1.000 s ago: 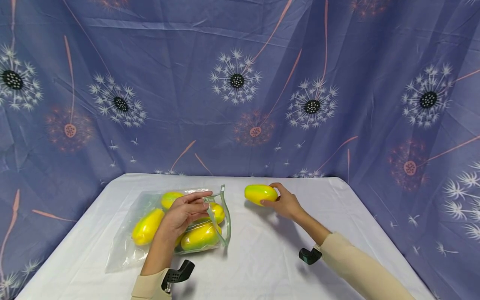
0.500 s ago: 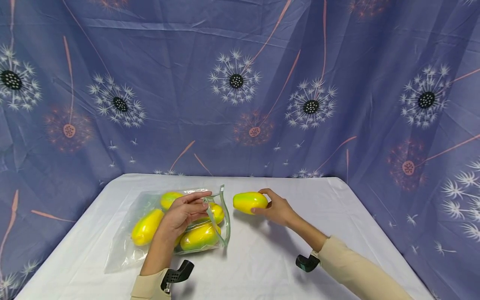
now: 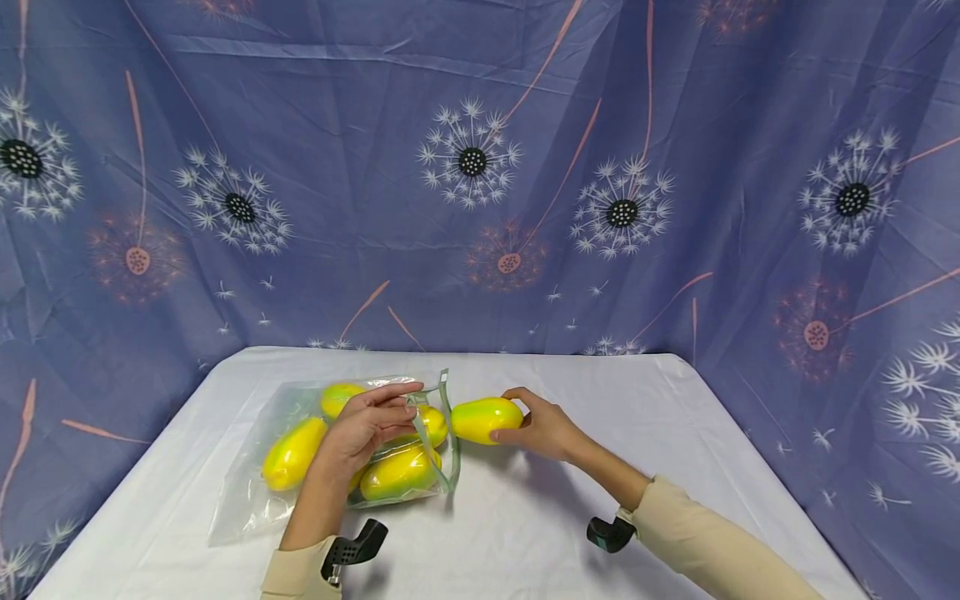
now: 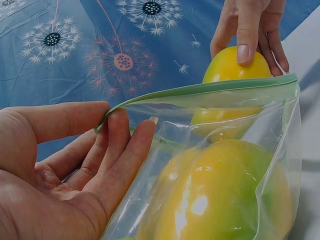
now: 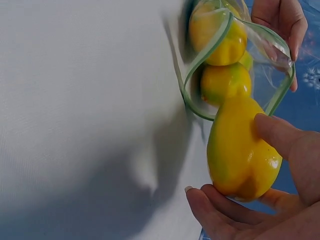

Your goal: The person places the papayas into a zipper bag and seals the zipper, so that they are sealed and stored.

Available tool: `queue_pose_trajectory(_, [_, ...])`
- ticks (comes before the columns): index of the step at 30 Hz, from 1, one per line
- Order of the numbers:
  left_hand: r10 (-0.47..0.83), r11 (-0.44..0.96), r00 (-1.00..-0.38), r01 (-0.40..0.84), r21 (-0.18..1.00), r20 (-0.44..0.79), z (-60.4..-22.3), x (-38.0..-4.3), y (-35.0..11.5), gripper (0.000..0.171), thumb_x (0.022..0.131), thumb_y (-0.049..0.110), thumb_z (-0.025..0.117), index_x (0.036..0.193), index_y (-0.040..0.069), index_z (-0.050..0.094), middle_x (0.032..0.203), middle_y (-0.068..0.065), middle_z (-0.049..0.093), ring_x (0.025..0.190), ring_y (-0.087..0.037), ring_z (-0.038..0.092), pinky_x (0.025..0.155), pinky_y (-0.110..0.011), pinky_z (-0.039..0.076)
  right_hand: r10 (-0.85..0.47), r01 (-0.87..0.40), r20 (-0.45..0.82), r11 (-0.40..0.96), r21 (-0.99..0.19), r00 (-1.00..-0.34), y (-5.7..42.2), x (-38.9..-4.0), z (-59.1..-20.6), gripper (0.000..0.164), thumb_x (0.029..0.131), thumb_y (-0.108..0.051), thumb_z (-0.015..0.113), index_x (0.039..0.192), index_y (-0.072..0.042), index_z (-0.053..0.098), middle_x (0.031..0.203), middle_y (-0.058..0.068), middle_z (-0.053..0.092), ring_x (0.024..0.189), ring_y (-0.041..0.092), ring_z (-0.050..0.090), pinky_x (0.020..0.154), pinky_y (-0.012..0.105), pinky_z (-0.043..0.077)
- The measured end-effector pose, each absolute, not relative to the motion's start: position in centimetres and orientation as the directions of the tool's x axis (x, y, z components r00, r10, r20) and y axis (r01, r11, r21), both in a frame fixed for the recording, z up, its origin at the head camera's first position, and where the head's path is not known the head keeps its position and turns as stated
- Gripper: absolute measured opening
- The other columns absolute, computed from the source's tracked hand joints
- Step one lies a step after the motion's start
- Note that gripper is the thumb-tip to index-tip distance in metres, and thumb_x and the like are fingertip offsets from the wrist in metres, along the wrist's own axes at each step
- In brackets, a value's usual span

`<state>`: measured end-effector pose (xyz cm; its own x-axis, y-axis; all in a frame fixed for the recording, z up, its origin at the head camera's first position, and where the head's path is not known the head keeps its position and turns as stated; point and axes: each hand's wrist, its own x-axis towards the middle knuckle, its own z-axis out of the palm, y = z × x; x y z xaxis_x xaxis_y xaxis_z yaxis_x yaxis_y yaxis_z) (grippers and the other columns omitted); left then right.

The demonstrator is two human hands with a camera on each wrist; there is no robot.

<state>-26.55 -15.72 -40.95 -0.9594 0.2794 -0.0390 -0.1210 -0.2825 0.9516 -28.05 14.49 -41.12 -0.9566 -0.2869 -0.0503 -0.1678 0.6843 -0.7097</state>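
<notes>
Here the right hand (image 3: 546, 427) holds a fruit (image 3: 483, 419) between thumb and fingers.

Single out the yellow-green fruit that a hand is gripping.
The fruit in the right hand, at the mouth of the clear bag; the other fruits lie inside it.

Head view looks forward-down; both nearer wrist views share the bag (image 4: 225, 85).

Dim wrist views, glare on fruit (image 4: 225, 192), soft shadows on cloth (image 5: 85, 90), possibly grainy
</notes>
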Motion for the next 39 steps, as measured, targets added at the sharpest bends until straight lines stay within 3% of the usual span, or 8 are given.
queue_pose_trajectory(15, [0.281, -0.278, -0.959, -0.116, 0.954, -0.034, -40.8, -26.8, -15.8, 0.049, 0.093, -0.006, 0.063, 0.142, -0.008, 0.053, 0.090, 0.001, 0.061, 0.083, -0.015, 0.070, 0.086, -0.034, 0.062, -0.301, -0.161, -0.082, 0.700, -0.696, -0.950, 13.8, -27.8, -41.1, 0.066, 0.080, -0.040, 0.085, 0.136, -0.021, 0.056, 0.088, 0.004, 0.072, 0.074, 0.015, 0.063, 0.061, 0.029, 0.049])
queue_pose_trajectory(39, [0.271, -0.266, -0.962, -0.118, 0.957, -0.043, -41.0, -26.5, -15.7, 0.051, 0.093, -0.006, 0.064, 0.142, -0.009, 0.053, 0.092, 0.001, 0.059, 0.082, -0.015, 0.069, 0.086, -0.034, 0.062, -0.302, -0.145, -0.115, 0.715, -0.684, -0.946, 12.8, -27.7, -42.3, 0.067, 0.083, -0.049, 0.081, 0.136, -0.018, 0.056, 0.109, 0.008, 0.072, 0.077, 0.015, 0.063, 0.062, 0.029, 0.050])
